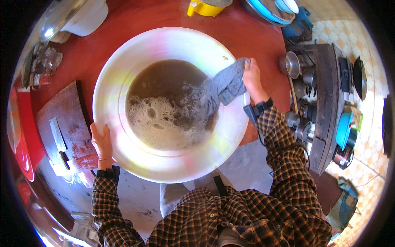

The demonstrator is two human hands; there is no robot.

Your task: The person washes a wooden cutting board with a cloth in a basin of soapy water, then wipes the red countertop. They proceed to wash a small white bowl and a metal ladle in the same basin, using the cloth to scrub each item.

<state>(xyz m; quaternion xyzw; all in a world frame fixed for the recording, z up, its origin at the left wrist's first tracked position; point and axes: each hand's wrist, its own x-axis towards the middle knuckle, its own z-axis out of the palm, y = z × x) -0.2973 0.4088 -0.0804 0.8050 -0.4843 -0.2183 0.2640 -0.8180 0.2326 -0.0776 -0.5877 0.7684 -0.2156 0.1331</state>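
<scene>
A wide, pale basin (pixel 166 40) with pink and yellow tints stands before me on a red tabletop. Murky brown water (pixel 163 72) lies in its bottom, with pale foam (pixel 148 117) over the nearer part. My left hand (pixel 102 143) grips the basin's rim at the left. At the right rim, my right hand (pixel 253 78) holds one end of a wet grey cloth (pixel 228 80). The cloth drapes down the basin's inner wall, and its lower end reaches into the foamy water.
Left of the basin, a kitchen knife (pixel 58 136) lies on a wooden cutting board (pixel 69 114). Glass jars (pixel 46 60) stand farther left on the red table (pixel 132 21). A yellow pot (pixel 209 6) is at the far edge. On the right, a dark wooden shelf (pixel 327 92) holds several metal pots.
</scene>
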